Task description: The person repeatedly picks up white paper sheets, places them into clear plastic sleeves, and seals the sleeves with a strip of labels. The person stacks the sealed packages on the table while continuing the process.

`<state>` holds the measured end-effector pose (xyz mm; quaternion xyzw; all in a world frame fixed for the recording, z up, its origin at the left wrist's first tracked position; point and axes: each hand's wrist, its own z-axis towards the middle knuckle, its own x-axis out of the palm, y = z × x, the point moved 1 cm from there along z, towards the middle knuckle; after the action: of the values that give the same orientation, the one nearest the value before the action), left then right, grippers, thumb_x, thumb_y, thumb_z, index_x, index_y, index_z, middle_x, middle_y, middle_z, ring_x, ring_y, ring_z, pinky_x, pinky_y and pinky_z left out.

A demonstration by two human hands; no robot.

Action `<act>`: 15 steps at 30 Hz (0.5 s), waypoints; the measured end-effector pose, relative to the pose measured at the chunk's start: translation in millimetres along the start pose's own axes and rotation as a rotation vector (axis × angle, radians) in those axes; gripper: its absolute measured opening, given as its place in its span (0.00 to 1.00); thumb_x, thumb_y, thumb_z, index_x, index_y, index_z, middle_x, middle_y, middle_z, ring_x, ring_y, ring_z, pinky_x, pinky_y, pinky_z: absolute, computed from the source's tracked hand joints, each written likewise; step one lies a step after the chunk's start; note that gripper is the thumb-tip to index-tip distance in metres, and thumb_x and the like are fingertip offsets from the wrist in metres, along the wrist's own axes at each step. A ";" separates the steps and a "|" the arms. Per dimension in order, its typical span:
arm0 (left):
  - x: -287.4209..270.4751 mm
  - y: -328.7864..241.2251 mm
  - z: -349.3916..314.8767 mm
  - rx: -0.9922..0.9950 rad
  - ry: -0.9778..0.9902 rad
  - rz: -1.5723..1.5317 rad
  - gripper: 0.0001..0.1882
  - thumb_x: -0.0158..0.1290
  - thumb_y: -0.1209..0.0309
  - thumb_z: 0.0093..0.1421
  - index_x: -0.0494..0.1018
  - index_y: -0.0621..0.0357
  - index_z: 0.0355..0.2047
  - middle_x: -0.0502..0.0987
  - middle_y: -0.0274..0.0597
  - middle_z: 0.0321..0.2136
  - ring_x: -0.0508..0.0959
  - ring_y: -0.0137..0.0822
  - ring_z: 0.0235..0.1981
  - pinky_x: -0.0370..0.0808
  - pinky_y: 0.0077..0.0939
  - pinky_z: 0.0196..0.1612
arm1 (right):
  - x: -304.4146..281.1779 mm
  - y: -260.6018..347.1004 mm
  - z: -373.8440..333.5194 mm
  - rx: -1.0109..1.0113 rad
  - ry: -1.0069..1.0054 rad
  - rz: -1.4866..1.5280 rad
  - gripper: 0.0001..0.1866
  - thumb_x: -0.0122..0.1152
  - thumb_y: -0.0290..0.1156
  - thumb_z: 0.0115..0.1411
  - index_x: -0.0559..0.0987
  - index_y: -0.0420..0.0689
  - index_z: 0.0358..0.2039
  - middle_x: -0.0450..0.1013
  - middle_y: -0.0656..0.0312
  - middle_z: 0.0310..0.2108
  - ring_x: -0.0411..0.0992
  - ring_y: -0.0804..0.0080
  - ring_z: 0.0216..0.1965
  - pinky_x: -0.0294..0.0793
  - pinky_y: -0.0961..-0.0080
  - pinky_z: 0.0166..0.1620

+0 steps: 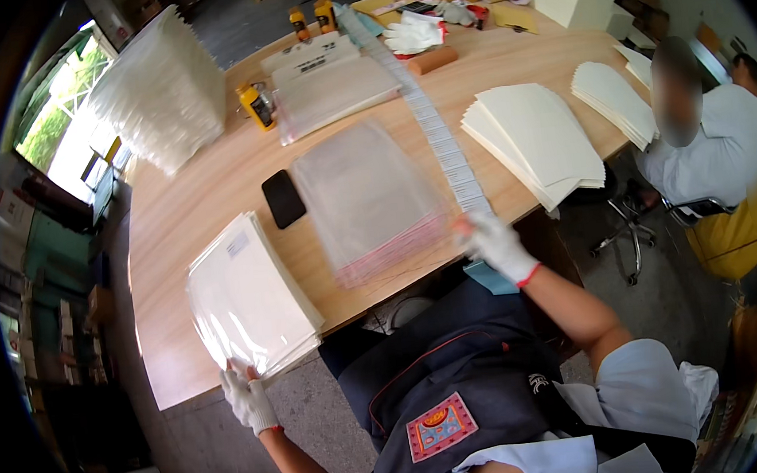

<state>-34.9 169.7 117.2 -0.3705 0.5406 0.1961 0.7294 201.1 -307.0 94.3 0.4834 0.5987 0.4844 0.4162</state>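
My left hand [248, 403], in a white glove with bare fingertips, is at the near edge of a stack of clear plastic bags with white sheets inside [245, 296]. Its thumb and a finger lie apart, touching the bagged stack. A small pale label shows on the top bag. My right hand [497, 247], gloved alike, hovers by the near end of a long strip of labels [443, 147]. Motion smears its fingers, so any hold is unclear. Between my hands, slightly farther off, lies a pile of clear bags [366, 193] with pinkish near edges.
A black phone [283, 199] lies beside the bag pile. White sheets [535, 140] fan out at right, near a seated person [701, 149]. Farther back are a tall wrapped stack [162, 89], a yellow bottle [255, 106], more bags [332, 93] and spare gloves [414, 34].
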 end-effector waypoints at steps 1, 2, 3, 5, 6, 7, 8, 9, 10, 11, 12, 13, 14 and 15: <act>-1.8 -4.2 -1.4 0.038 -0.053 0.005 0.29 0.55 0.63 0.60 0.66 0.47 0.62 0.62 0.53 0.64 0.67 0.54 0.61 0.69 0.41 0.57 | -45.3 -6.0 -1.0 -0.050 -0.196 -0.064 0.11 0.49 0.30 0.64 0.76 0.44 0.45 0.75 0.64 0.28 0.71 0.80 0.24 0.72 0.81 0.27; -2.3 -9.0 -0.8 0.101 -0.151 0.054 0.29 0.56 0.65 0.59 0.66 0.49 0.61 0.61 0.53 0.64 0.66 0.54 0.61 0.70 0.41 0.57 | -85.0 -9.7 -2.2 -0.042 -0.326 -0.079 0.12 0.48 0.31 0.64 0.75 0.44 0.46 0.75 0.63 0.28 0.72 0.78 0.24 0.73 0.81 0.26; -2.6 -13.9 -0.2 0.159 -0.252 0.108 0.30 0.57 0.68 0.58 0.66 0.51 0.61 0.61 0.52 0.65 0.66 0.53 0.61 0.70 0.42 0.57 | -119.9 -11.2 -3.7 -0.020 -0.430 -0.075 0.13 0.47 0.32 0.64 0.75 0.44 0.47 0.75 0.61 0.28 0.73 0.76 0.23 0.74 0.80 0.25; -10.9 -31.2 0.4 0.310 -0.360 0.086 0.31 0.58 0.73 0.55 0.66 0.54 0.60 0.60 0.53 0.65 0.66 0.52 0.61 0.71 0.40 0.56 | -155.7 12.7 -7.8 0.177 -0.484 0.117 0.14 0.45 0.34 0.66 0.71 0.42 0.48 0.76 0.55 0.30 0.74 0.72 0.23 0.75 0.78 0.23; -11.4 -42.7 1.5 0.379 -0.391 0.045 0.31 0.59 0.75 0.54 0.66 0.56 0.60 0.59 0.53 0.65 0.66 0.51 0.61 0.72 0.39 0.56 | -177.1 11.3 -4.5 0.262 -0.457 0.203 0.15 0.45 0.36 0.67 0.71 0.42 0.48 0.76 0.55 0.31 0.74 0.73 0.23 0.75 0.80 0.22; -7.5 -57.9 2.1 0.418 -0.382 -0.048 0.31 0.60 0.77 0.53 0.66 0.58 0.59 0.59 0.53 0.65 0.66 0.51 0.62 0.72 0.38 0.56 | -191.6 5.9 2.2 0.373 -0.381 0.332 0.15 0.46 0.38 0.67 0.71 0.42 0.48 0.76 0.54 0.32 0.73 0.74 0.22 0.74 0.82 0.21; -5.0 -78.4 -0.9 0.462 -0.361 -0.135 0.31 0.60 0.78 0.52 0.67 0.59 0.57 0.60 0.53 0.64 0.66 0.50 0.62 0.73 0.36 0.55 | -200.4 3.9 7.2 0.415 -0.325 0.403 0.16 0.46 0.40 0.68 0.71 0.42 0.47 0.76 0.54 0.33 0.73 0.76 0.22 0.73 0.84 0.20; -2.3 -99.1 -3.4 0.507 -0.335 -0.224 0.30 0.61 0.80 0.51 0.68 0.60 0.56 0.61 0.53 0.64 0.66 0.49 0.62 0.74 0.34 0.55 | -206.0 -1.3 9.8 0.450 -0.281 0.462 0.17 0.46 0.42 0.69 0.70 0.42 0.47 0.76 0.53 0.34 0.73 0.77 0.22 0.73 0.85 0.19; 2.5 -121.9 -5.0 0.554 -0.302 -0.313 0.30 0.62 0.81 0.49 0.68 0.61 0.54 0.62 0.53 0.63 0.67 0.49 0.62 0.74 0.33 0.54 | -209.9 -4.9 11.8 0.451 -0.259 0.512 0.17 0.46 0.42 0.69 0.70 0.42 0.47 0.76 0.54 0.35 0.73 0.78 0.22 0.72 0.86 0.19; 5.1 -141.3 -11.8 0.576 -0.245 -0.346 0.29 0.62 0.81 0.49 0.69 0.61 0.54 0.63 0.53 0.62 0.66 0.49 0.62 0.74 0.34 0.55 | -210.8 -8.2 16.3 0.455 -0.227 0.559 0.17 0.46 0.42 0.69 0.71 0.42 0.47 0.76 0.54 0.35 0.73 0.79 0.22 0.72 0.87 0.19; 8.8 -160.0 -17.2 0.613 -0.198 -0.345 0.29 0.62 0.80 0.49 0.69 0.61 0.53 0.64 0.53 0.61 0.66 0.50 0.62 0.72 0.36 0.56 | -213.3 -10.4 17.2 0.457 -0.217 0.587 0.17 0.46 0.41 0.69 0.71 0.42 0.47 0.76 0.54 0.35 0.73 0.79 0.22 0.72 0.88 0.18; 13.5 -178.9 -22.9 0.650 -0.150 -0.345 0.28 0.62 0.80 0.49 0.70 0.61 0.53 0.65 0.53 0.61 0.66 0.50 0.62 0.71 0.38 0.58 | -216.8 -12.5 17.9 0.462 -0.216 0.600 0.16 0.46 0.41 0.69 0.71 0.42 0.47 0.76 0.54 0.35 0.73 0.79 0.22 0.72 0.88 0.18; 17.7 -191.0 -29.2 0.689 -0.120 -0.306 0.28 0.63 0.79 0.49 0.70 0.60 0.52 0.65 0.53 0.60 0.65 0.51 0.62 0.69 0.41 0.59 | -216.7 -13.0 21.2 0.470 -0.205 0.609 0.16 0.46 0.41 0.69 0.71 0.42 0.47 0.76 0.55 0.35 0.73 0.79 0.22 0.72 0.88 0.19; 22.2 -201.8 -33.5 0.739 -0.083 -0.282 0.28 0.63 0.77 0.49 0.70 0.59 0.52 0.65 0.53 0.60 0.65 0.52 0.63 0.67 0.43 0.61 | -216.9 -13.7 24.5 0.483 -0.201 0.605 0.16 0.46 0.41 0.69 0.71 0.42 0.47 0.76 0.55 0.35 0.73 0.79 0.22 0.72 0.87 0.19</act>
<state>89.7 11.0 157.9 -0.1455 0.4887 -0.0989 0.8545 262.8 -516.6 82.9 0.7667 0.4824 0.3807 0.1857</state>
